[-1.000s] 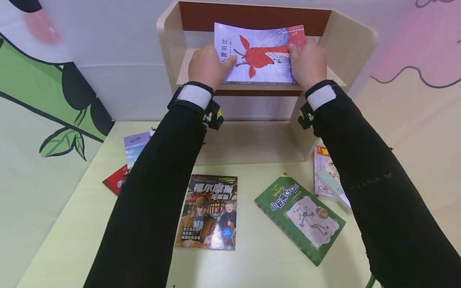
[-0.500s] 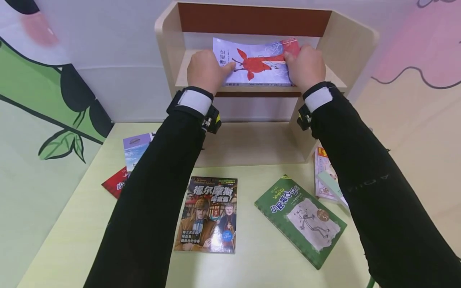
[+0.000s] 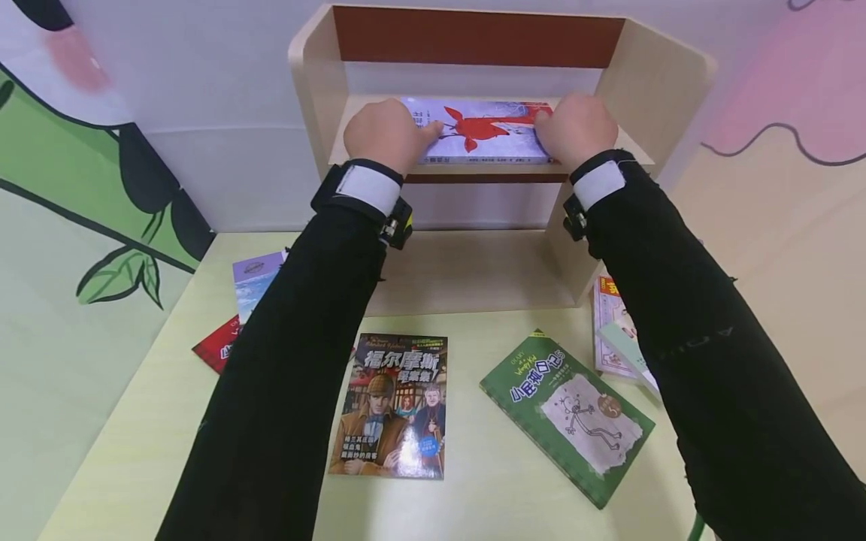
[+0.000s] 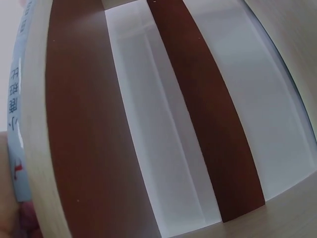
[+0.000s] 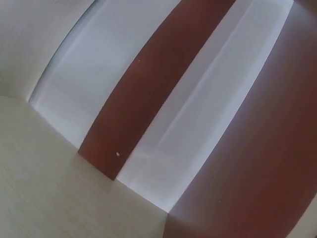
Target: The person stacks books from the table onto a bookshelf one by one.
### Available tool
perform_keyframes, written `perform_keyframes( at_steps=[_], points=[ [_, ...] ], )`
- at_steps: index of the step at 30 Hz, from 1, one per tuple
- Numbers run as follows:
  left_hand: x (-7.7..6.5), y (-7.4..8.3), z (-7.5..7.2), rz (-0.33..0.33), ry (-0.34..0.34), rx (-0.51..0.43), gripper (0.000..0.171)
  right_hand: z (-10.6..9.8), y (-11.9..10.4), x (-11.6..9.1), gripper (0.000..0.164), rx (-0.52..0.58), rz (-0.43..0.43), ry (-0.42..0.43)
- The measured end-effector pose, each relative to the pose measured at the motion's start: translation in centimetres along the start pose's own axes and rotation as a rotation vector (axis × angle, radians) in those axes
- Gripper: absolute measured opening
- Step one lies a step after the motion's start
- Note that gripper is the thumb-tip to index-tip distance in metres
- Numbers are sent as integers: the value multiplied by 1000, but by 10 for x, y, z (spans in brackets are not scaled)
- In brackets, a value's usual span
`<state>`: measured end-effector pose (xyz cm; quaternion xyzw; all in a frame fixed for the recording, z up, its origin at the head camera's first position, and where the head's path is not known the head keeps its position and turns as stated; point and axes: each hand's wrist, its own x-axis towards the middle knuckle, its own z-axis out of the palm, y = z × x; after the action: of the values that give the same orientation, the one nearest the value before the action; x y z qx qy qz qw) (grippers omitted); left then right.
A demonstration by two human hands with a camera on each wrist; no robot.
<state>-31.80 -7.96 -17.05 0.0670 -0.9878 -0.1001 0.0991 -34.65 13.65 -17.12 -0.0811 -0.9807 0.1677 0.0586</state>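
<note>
In the head view, a lilac book (image 3: pixel 480 129) with a red deer on its cover lies nearly flat on the upper shelf, its spine along the shelf's front edge. My left hand (image 3: pixel 386 135) grips the book's left end, thumb over the cover. At the opposite end, my right hand (image 3: pixel 576 134) holds the book with the thumb at its edge. The fingers of both hands are mostly hidden. Part of the book's spine (image 4: pixel 15 104) shows in the left wrist view, with a bit of my left hand below it. The right wrist view shows only the shelf unit's underside.
The wooden shelf unit (image 3: pixel 666 105) stands at the back of the table (image 3: pixel 514 488). In front lie a detective book (image 3: pixel 392 406) and a green book (image 3: pixel 568 417). More books, one blue (image 3: pixel 255 279) and one pink (image 3: pixel 607 353), lie partly under my sleeves.
The lilac book's far edge has tipped down and back, so its cover has gone from slanted to nearly flat on the shelf. Both hands have stayed at its ends, lowering slightly.
</note>
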Motion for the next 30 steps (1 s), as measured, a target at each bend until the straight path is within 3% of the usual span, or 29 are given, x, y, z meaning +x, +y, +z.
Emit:
perform_keyframes(
  at_steps=[9,18,25,30],
  points=[
    [2,-2,1,-27,22,-51,58,-2,7,-2,62,80,-72,-22],
    [-6,-7,-14,25,0,-159,51,-20,22,-9,61,250,-123,-86],
    [-13,-11,-20,25,-15,-259,48,-26,27,-20,60,290,-163,-82],
    [-20,-14,-21,62,-30,-317,54,-25,30,-29,58,329,-222,-61]
  ],
)
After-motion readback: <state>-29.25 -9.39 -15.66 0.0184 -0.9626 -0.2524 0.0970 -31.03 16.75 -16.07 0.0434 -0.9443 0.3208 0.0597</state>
